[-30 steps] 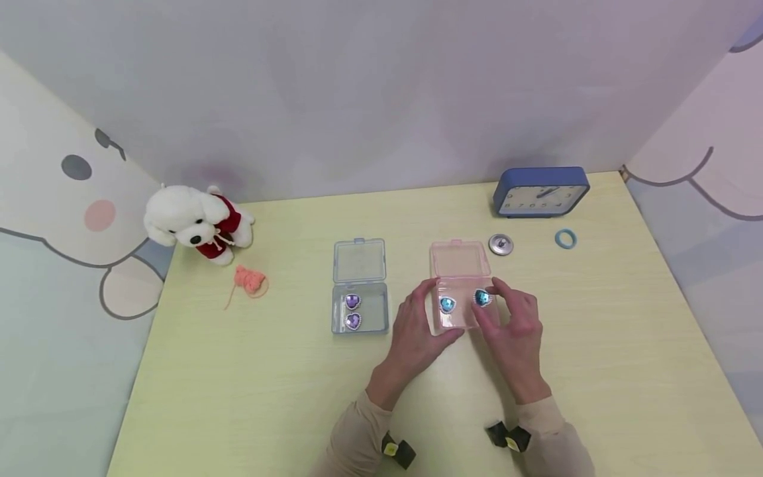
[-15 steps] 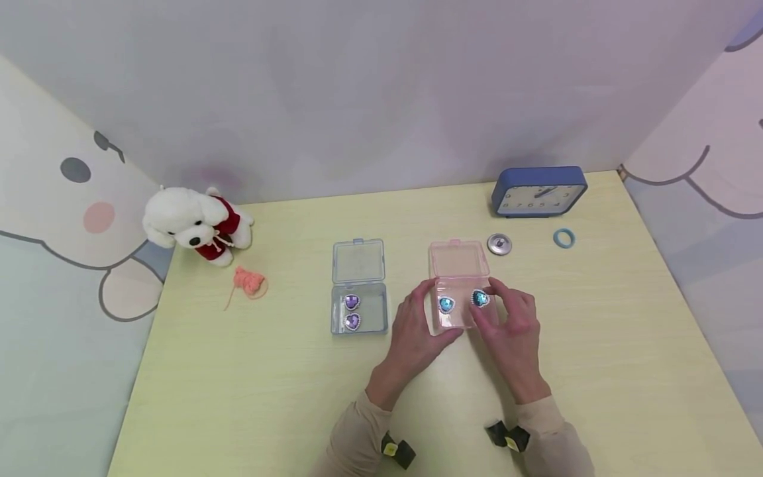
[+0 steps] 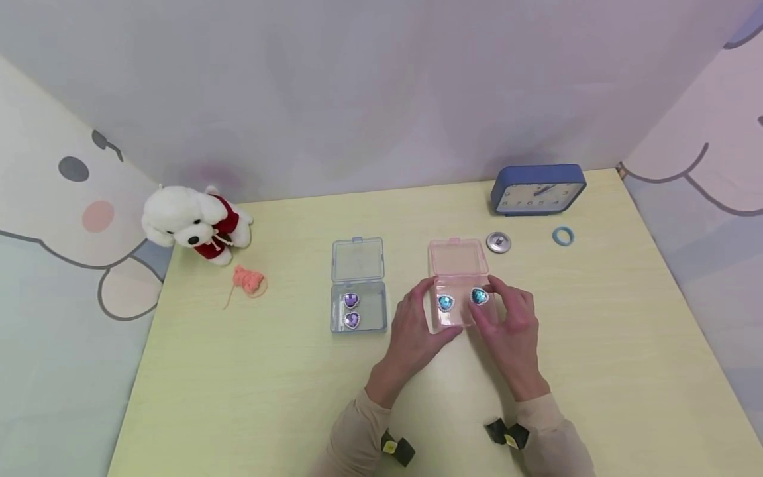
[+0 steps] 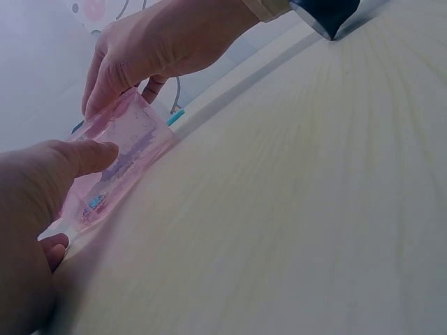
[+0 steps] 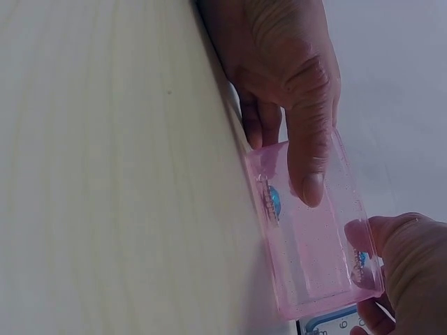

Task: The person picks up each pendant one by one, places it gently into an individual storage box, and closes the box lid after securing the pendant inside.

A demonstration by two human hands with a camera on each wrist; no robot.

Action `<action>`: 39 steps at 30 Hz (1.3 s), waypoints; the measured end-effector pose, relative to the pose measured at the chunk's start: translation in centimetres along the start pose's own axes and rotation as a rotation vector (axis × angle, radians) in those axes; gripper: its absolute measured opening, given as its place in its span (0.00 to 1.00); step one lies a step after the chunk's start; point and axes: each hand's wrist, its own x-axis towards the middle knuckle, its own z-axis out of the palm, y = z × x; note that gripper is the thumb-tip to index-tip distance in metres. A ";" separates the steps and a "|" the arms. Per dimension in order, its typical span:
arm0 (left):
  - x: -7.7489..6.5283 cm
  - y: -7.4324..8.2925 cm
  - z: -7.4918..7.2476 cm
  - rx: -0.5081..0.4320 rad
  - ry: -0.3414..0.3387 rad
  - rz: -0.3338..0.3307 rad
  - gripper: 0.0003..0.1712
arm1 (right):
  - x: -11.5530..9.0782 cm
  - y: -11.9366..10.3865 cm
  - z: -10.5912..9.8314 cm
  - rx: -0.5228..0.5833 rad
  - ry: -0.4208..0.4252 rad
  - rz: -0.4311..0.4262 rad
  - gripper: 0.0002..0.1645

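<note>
My left hand (image 3: 410, 341) grips the left side of an open pink plastic box (image 3: 459, 318), its thumb along the near wall. Between thumb and index finger, my right hand (image 3: 514, 331) pinches a blue heart-shaped gem (image 3: 479, 296) with a pale beaded rim, at the right part of the box. Another blue heart gem (image 3: 445, 303) lies inside at the left. Through the pink wall in the right wrist view, the held gem (image 5: 360, 259) is partly hidden by my fingers. Whether it touches the box floor I cannot tell.
Left of the pink box stands an open blue-grey box (image 3: 372, 318) with two purple heart gems (image 3: 352, 320). Behind are a round metal piece (image 3: 498, 242), a blue ring (image 3: 563, 236) and a clock (image 3: 538, 191). Orange yarn (image 3: 249, 280) and a toy dog (image 3: 191, 218) are far left.
</note>
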 end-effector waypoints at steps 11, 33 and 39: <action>0.0 0.0 -0.1 0.003 0.006 0.022 0.57 | 0.0 -0.1 0.0 0.005 0.004 0.004 0.36; 0.0 0.0 -0.1 -0.022 -0.026 -0.020 0.56 | 3.8 -0.1 -0.4 0.182 -0.030 0.437 0.27; 0.0 0.0 -0.1 -0.021 -0.025 -0.021 0.56 | 4.7 -0.4 -0.1 0.241 -0.114 0.570 0.31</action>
